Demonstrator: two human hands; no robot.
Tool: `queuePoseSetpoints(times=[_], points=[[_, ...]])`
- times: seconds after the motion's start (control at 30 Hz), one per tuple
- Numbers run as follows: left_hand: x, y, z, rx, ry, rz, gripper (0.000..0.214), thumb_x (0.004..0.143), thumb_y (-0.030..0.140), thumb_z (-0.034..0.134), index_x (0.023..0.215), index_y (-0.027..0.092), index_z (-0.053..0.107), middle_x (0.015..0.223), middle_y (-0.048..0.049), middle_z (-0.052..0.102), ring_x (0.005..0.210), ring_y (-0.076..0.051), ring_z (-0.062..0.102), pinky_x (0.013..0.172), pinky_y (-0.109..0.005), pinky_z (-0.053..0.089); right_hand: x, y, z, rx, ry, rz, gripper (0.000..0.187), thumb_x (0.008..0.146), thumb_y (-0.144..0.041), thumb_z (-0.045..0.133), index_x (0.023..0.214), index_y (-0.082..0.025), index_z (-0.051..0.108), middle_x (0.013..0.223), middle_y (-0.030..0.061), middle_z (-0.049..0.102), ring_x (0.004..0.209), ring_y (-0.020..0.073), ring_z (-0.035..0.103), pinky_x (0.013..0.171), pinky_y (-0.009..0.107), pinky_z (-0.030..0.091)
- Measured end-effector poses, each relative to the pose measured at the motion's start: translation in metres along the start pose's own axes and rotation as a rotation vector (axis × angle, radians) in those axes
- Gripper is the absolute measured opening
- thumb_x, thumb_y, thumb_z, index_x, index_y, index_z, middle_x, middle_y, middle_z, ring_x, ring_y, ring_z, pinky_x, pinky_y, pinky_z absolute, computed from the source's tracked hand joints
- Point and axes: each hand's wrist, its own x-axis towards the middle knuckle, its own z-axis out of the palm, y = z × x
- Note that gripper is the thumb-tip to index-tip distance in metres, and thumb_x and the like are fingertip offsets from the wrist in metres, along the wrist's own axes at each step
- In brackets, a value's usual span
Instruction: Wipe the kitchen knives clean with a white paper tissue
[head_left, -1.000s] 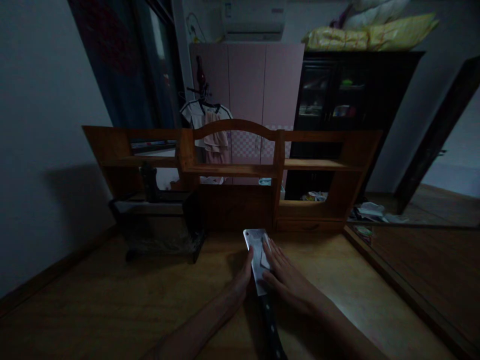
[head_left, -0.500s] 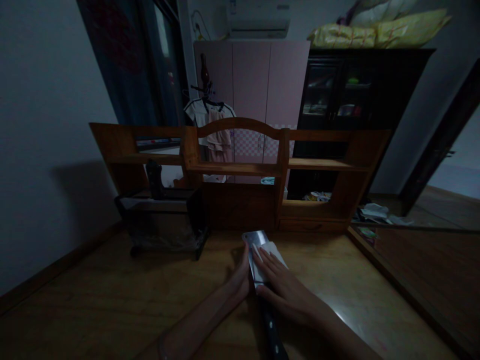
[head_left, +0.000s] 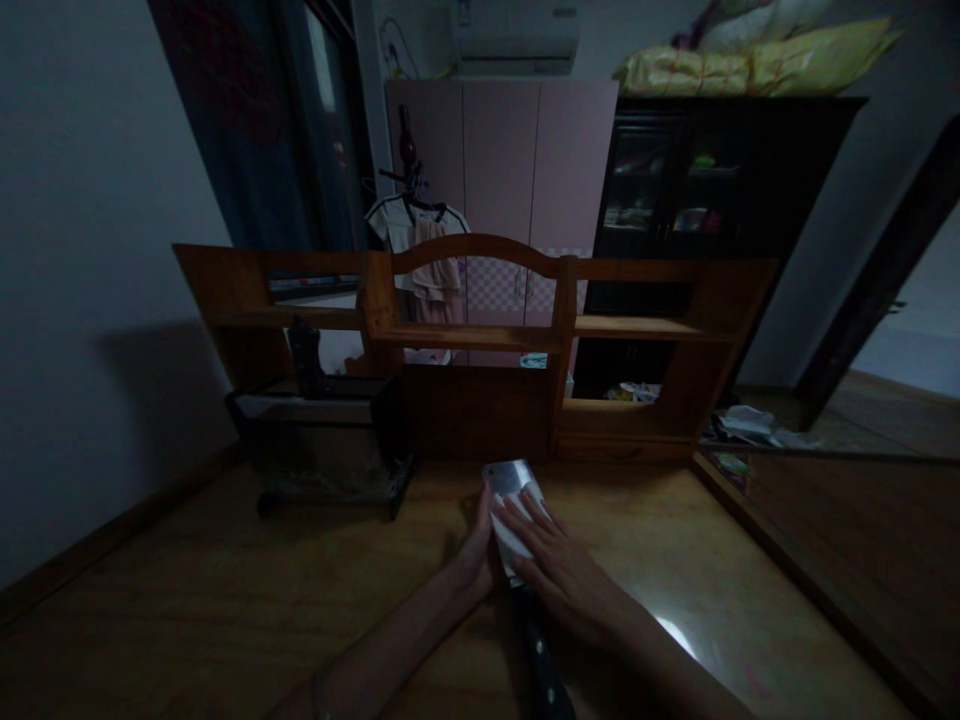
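A steel cleaver (head_left: pixel 505 478) lies flat on the wooden desk (head_left: pixel 225 600), blade pointing away and its dark riveted handle (head_left: pixel 541 660) toward me. My right hand (head_left: pixel 561 575) lies on the blade with fingers stretched flat, pressing a white cloth (head_left: pixel 512 540) onto the steel. Against the blade's left edge my left hand (head_left: pixel 480 552) is closed, its thumb along the metal and its other fingers hidden behind the blade.
A wooden shelf unit (head_left: pixel 480 340) stands across the back of the desk. A dark rack (head_left: pixel 322 440) with a bottle-like shape sits at the back left. The desk's raised edge (head_left: pixel 795 580) runs along the right. A wall closes the left side.
My right hand slid the white cloth back toward me along the blade, so the cloth no longer sticks out to the right. The left hand stayed at the blade's edge.
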Motion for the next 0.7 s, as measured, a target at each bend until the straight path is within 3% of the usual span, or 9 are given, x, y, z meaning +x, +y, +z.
queuePoseSetpoints(times=[0.13, 0.3, 0.5, 0.7], points=[[0.0, -0.001, 0.004, -0.002, -0.091, 0.019, 0.058, 0.083, 0.055, 0.053, 0.118, 0.01, 0.057, 0.108, -0.0154, 0.066, 0.104, -0.028, 0.062, 0.091, -0.037, 0.047, -0.002, 0.012, 0.003, 0.022, 0.049, 0.068, 0.057, 0.097, -0.047, 0.03, 0.146, -0.035, 0.006, 0.154, -0.0076, 0.007, 0.142, 0.019, 0.002, 0.116, 0.044, 0.013], [0.0, -0.005, 0.003, 0.111, -0.009, 0.097, 0.048, 0.078, 0.028, 0.068, 0.123, 0.018, 0.054, 0.113, -0.0113, 0.064, 0.098, -0.025, 0.064, 0.086, -0.036, 0.05, -0.001, 0.027, 0.01, 0.038, 0.1, 0.115, 0.061, 0.096, -0.049, 0.032, 0.147, -0.032, 0.005, 0.155, -0.0042, 0.004, 0.142, 0.0189, 0.001, 0.117, 0.044, 0.011], [0.001, -0.007, -0.001, 0.15, 0.01, 0.128, 0.053, 0.077, 0.025, 0.07, 0.125, 0.018, 0.05, 0.114, -0.0122, 0.063, 0.099, -0.025, 0.065, 0.087, -0.035, 0.05, -0.002, 0.031, 0.01, 0.105, 0.103, 0.104, 0.063, 0.095, -0.05, 0.034, 0.147, -0.031, 0.005, 0.155, -0.0021, -0.005, 0.142, 0.0214, 0.004, 0.116, 0.044, 0.013], [0.0, -0.008, -0.003, 0.221, 0.017, 0.149, 0.052, 0.075, 0.018, 0.07, 0.123, 0.019, 0.051, 0.117, -0.0122, 0.062, 0.102, -0.025, 0.063, 0.089, -0.033, 0.049, -0.003, 0.029, 0.007, 0.103, 0.088, 0.097, 0.062, 0.095, -0.05, 0.033, 0.147, -0.031, 0.006, 0.155, -0.0015, -0.002, 0.142, 0.0218, 0.005, 0.116, 0.045, 0.014]])
